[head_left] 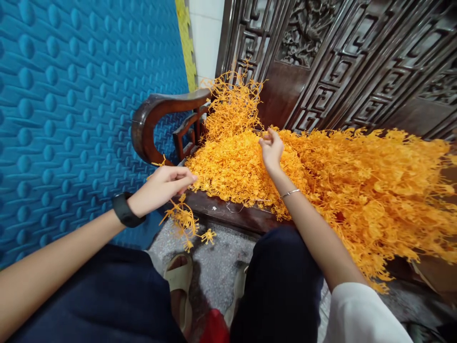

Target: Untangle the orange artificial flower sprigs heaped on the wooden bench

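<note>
A big heap of orange plastic branching pieces covers the seat of a dark carved wooden bench. My left hand, with a black band on the wrist, is closed in a pinch on a small orange cluster that dangles below it past the bench's front edge. My right hand, with a thin bracelet on the wrist, rests on top of the heap with its fingers curled and pinching at the orange pieces.
The bench's curved armrest rises at the left, its carved backrest behind the heap. A blue padded foam wall fills the left side. Below are my dark-clothed knees, beige sandals and a speckled grey floor.
</note>
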Demonstrator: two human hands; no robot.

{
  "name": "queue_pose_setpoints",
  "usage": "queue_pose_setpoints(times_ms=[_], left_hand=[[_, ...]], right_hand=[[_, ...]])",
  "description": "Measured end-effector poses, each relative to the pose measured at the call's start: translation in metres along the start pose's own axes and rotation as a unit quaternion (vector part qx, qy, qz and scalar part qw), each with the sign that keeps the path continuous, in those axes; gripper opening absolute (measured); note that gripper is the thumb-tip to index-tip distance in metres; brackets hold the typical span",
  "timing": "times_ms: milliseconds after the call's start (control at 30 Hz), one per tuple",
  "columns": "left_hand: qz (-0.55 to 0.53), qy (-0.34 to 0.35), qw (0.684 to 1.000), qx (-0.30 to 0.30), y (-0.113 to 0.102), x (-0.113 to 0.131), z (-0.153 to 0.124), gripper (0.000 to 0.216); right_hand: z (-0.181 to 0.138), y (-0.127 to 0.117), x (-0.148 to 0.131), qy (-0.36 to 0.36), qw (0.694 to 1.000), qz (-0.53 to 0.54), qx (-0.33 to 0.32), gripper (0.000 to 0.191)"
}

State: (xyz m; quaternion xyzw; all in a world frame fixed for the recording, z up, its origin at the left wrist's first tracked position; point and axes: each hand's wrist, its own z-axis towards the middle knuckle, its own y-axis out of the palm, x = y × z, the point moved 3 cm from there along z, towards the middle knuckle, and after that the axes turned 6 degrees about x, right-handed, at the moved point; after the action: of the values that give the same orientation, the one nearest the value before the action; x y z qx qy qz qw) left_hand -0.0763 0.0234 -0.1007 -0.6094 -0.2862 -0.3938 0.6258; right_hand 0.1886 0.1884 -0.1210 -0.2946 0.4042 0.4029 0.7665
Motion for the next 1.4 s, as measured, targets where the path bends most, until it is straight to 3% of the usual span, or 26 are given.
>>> queue_pose_setpoints(times_ms=[67, 133, 167, 233, 300, 433, 600, 700, 867, 1000, 1067, 1167, 1333, 1400], left_hand=[[-0.017, 0.005, 1.000, 0.006, 0.002, 0.005, 0.002, 0.032], [-0.043, 0.011, 0.999, 0.023, 0.003, 0.012, 0.004, 0.031], [-0.055, 0.012, 0.998, 0.034, 0.004, 0.015, 0.005, 0.030], [-0.075, 0.011, 0.996, 0.045, 0.006, 0.020, 0.006, 0.029], [-0.088, 0.008, 0.995, 0.039, 0.008, 0.023, 0.008, 0.029], [-0.100, 0.004, 0.995, 0.025, 0.011, 0.022, 0.010, 0.029], [-0.102, -0.017, 0.994, 0.036, 0.006, 0.008, 0.011, 0.027], [-0.099, -0.031, 0.994, 0.043, 0.004, 0.001, 0.010, 0.025], [-0.074, -0.024, 0.997, 0.012, 0.009, 0.004, 0.005, 0.027], [-0.090, -0.013, 0.996, 0.003, 0.011, 0.011, 0.004, 0.027], [-0.095, -0.017, 0.995, 0.011, 0.010, 0.011, 0.005, 0.026], [-0.075, -0.018, 0.997, 0.005, 0.008, 0.008, 0.008, 0.027], [-0.041, 0.020, 0.993, -0.107, 0.013, 0.005, 0.006, 0.024], [-0.037, 0.030, 0.993, -0.109, 0.015, 0.007, 0.004, 0.025]], right_hand=[[-0.020, -0.004, -0.015, -0.039, 0.999, 0.018, -0.026, 0.030], [-0.045, -0.001, -0.031, -0.006, 0.984, 0.064, -0.164, 0.026], [-0.060, 0.003, -0.038, 0.045, 0.959, 0.096, -0.261, 0.030], [-0.089, 0.008, -0.052, 0.167, 0.882, 0.162, -0.411, 0.042], [-0.108, 0.009, -0.064, 0.250, 0.827, 0.210, -0.458, 0.043], [-0.117, 0.006, -0.068, 0.299, 0.817, 0.223, -0.440, 0.026], [-0.103, -0.004, -0.054, 0.304, 0.850, 0.210, -0.375, 0.014], [-0.097, -0.007, -0.053, 0.281, 0.860, 0.180, -0.386, 0.016], [-0.115, 0.004, -0.057, 0.326, 0.832, 0.162, -0.420, 0.028], [-0.127, 0.014, -0.053, 0.368, 0.792, 0.202, -0.443, 0.016], [-0.125, 0.013, -0.047, 0.383, 0.788, 0.208, -0.434, 0.012], [-0.112, 0.006, -0.041, 0.383, 0.813, 0.208, -0.385, 0.008], [-0.092, -0.005, -0.044, 0.281, 0.885, 0.173, -0.329, 0.009], [-0.089, -0.004, -0.046, 0.263, 0.898, 0.163, -0.313, 0.008]])
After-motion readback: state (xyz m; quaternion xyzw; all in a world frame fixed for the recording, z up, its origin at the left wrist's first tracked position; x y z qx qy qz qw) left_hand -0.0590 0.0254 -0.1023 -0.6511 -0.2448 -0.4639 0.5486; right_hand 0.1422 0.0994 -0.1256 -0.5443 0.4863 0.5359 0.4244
